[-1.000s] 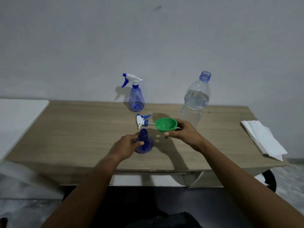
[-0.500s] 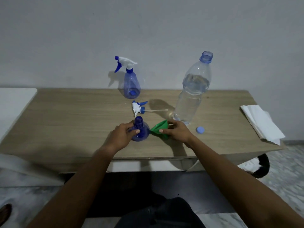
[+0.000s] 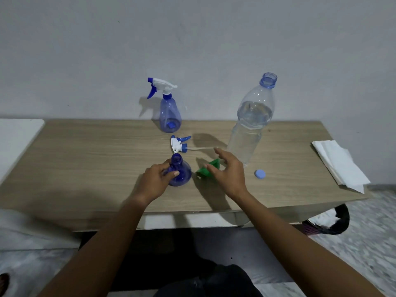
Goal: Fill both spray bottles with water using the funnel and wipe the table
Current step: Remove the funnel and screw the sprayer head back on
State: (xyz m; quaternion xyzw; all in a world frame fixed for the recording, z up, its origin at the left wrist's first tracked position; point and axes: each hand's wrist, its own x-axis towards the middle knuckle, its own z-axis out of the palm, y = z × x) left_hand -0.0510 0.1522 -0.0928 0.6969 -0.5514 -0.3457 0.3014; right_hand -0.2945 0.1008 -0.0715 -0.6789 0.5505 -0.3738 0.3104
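An uncapped blue spray bottle (image 3: 180, 173) stands near the table's front, and my left hand (image 3: 157, 180) grips its neck. Just right of it the green funnel (image 3: 207, 168) lies on its side on the wooden table (image 3: 90, 159). My right hand (image 3: 229, 171) hovers over the funnel with fingers spread, holding nothing. The loose spray head (image 3: 179, 143) with its dip tube lies behind them. A second blue spray bottle (image 3: 169, 113), capped with its trigger head, stands at the back. A large clear water bottle (image 3: 250, 121), open and mostly full, stands to the right.
A small blue bottle cap (image 3: 260, 174) lies right of my right hand. Folded white tissues (image 3: 340, 163) rest at the table's right end. A white surface (image 3: 15, 138) adjoins the left side. A dark bin (image 3: 330, 221) sits on the floor at right.
My right hand lowered the funnel from above the table, laid it on its side beside the uncapped bottle and let go. My left hand kept its hold on the bottle.
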